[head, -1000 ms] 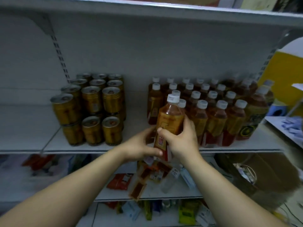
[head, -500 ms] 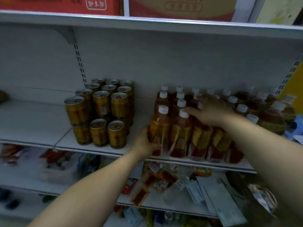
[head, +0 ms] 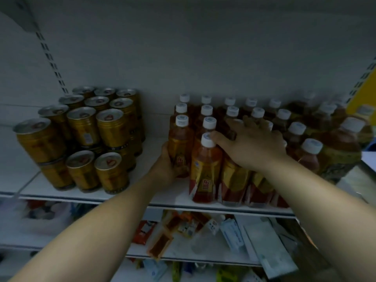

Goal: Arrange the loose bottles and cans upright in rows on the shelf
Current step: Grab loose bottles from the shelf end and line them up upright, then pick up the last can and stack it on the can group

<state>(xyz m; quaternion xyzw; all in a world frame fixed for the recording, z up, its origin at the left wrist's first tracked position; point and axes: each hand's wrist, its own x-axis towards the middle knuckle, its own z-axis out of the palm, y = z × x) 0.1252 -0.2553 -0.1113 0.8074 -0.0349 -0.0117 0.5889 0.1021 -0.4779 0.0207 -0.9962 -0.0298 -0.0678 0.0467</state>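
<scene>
Where the two bare forearms rise from the bottom corners of the frame, a lower shelf (head: 181, 250) shows between them, strewn with small orange packets (head: 160, 243) and flat white boxes (head: 234, 233) lying at all angles.

Above it, across the middle of the frame, runs the white shelf (head: 150, 192) that carries the drinks. At its front edge, just right of centre, the front bottle (head: 205, 169) stands upright, filled with amber liquid under a white cap. The left hand (head: 165, 167) is wrapped round the lower body of the amber bottle (head: 180, 143) standing just left of and behind it, gripping it upright on the shelf. The right hand (head: 252, 147) lies open over the tops of the neighbouring bottles, fingers spread and blurred, with the thumb touching the front bottle's cap.

To the left of centre, apart from the bottles across a bare strip of shelf, the gold cans (head: 81, 137) stand upright in rows, several stacked two high, with two single cans at the front.

Behind and to the right of the hands, the capped bottles (head: 257, 112) stand upright in close rows reaching to the back. At the right edge are larger bottles (head: 341, 157), too blurred to read.

Farthest off, the pale back panel (head: 183, 58) fills the upper frame, with a slotted upright (head: 53, 64) at upper left.
</scene>
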